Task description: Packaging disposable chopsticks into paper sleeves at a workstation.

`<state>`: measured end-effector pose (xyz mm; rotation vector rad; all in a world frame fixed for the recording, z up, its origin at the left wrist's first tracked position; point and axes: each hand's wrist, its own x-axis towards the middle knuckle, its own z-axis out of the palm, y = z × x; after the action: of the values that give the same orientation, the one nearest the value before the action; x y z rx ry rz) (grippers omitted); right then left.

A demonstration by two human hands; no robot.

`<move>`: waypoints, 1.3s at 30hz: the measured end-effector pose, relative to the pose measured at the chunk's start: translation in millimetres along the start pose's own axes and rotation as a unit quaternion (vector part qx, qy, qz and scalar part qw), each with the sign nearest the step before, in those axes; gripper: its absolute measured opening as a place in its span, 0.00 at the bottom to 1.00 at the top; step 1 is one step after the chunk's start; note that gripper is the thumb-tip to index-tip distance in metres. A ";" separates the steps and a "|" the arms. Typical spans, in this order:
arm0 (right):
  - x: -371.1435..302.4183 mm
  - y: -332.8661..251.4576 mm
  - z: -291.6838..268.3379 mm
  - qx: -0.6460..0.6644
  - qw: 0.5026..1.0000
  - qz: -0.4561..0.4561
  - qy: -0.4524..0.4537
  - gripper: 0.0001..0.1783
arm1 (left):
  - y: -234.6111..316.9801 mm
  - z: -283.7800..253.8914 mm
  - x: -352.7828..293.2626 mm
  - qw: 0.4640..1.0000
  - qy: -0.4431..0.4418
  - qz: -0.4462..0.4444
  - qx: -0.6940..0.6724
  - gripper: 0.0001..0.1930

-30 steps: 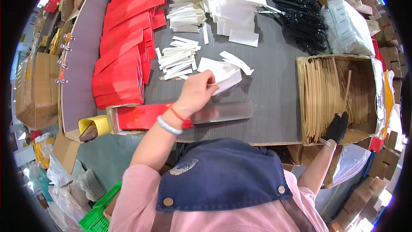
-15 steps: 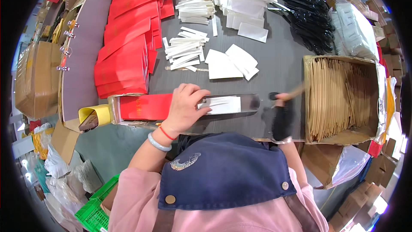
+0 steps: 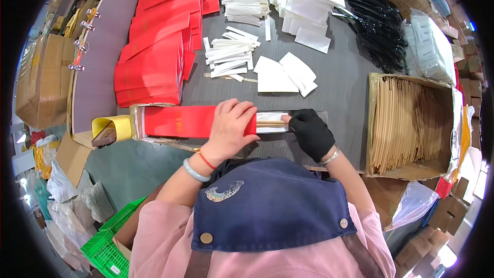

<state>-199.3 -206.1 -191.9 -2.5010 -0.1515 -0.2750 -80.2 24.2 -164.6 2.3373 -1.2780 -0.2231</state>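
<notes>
A red paper sleeve point(image 3: 180, 121) lies flat along the table's front edge. My left hand point(image 3: 232, 123), bare, is curled over its right part and grips it, thumb near the sleeve's open end. From that end white paper point(image 3: 275, 129) sticks out, lying in a dark, see-through narrow tray point(image 3: 320, 117). My right hand point(image 3: 311, 134), in a black glove with bare fingertips, pinches the right end of wooden chopsticks point(image 3: 271, 122). They lie lengthwise on the white paper, and their left ends are hidden at the sleeve's mouth.
Behind my hands lie white paper squares point(image 3: 278, 76), narrow white packets point(image 3: 231, 54) and stacked red sleeves point(image 3: 149, 74). A carton point(image 3: 374, 123) of upright chopsticks stands at the right, black plastic spoons point(image 3: 378, 36) behind it. A yellow roll point(image 3: 119, 127) sits at the left.
My right hand has come leftward from beside the carton, bringing the chopsticks onto the white paper. My left hand has shifted slightly right, and the red sleeve now reaches further right.
</notes>
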 end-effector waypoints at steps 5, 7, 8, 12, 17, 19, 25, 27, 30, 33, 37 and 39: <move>-12.3 17.8 -15.5 -0.014 0.989 0.143 0.047 0.07 | 1.7 -1.9 2.6 1.000 -0.004 -0.015 0.001 0.41; -4.9 5.7 4.5 0.108 0.974 0.184 0.072 0.08 | 7.1 1.0 8.8 1.000 -0.012 -0.007 0.001 0.40; 7.2 -8.1 20.7 0.122 0.974 0.186 0.050 0.10 | 9.0 3.8 11.9 1.000 -0.015 -0.002 0.000 0.40; 26.8 -31.9 23.2 0.159 0.981 0.110 0.031 0.28 | 1.6 0.5 19.9 0.999 -0.020 0.040 0.006 0.36; 23.5 -26.7 -19.2 -0.074 0.989 0.078 -0.106 0.36 | 15.4 -30.1 34.8 0.974 -0.203 0.063 0.078 0.20; 18.4 -20.7 -28.0 -0.049 0.992 0.078 -0.081 0.36 | -0.2 -61.5 43.1 0.979 -0.159 0.099 0.083 0.15; 19.1 -25.4 -54.6 -0.095 0.983 0.157 -0.012 0.34 | -77.3 -104.4 34.6 0.947 0.124 -0.013 0.296 0.15; 16.2 -29.1 -48.9 -0.096 0.984 0.146 -0.011 0.35 | -62.8 -60.8 11.2 0.983 0.132 -0.110 0.064 0.20; 18.6 -39.3 -45.5 -0.131 0.978 0.157 -0.040 0.35 | -22.8 -6.9 -16.5 0.972 0.074 -0.210 0.069 0.42; 22.0 -42.2 -43.8 -0.144 0.977 0.139 -0.067 0.35 | -20.7 4.6 -16.8 0.961 0.069 -0.262 0.048 0.46; 27.2 -44.3 -40.1 -0.121 0.974 0.138 -0.129 0.35 | -26.7 6.1 -19.6 0.960 0.048 -0.274 0.010 0.47; 29.8 -44.8 -30.7 -0.103 0.974 0.136 -0.150 0.34 | -29.6 5.1 -19.6 0.961 0.055 -0.272 0.001 0.46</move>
<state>-183.0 -186.7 -135.3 -2.7172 0.1062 0.2122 -70.7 52.4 -184.5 2.6138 -0.5584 -0.2583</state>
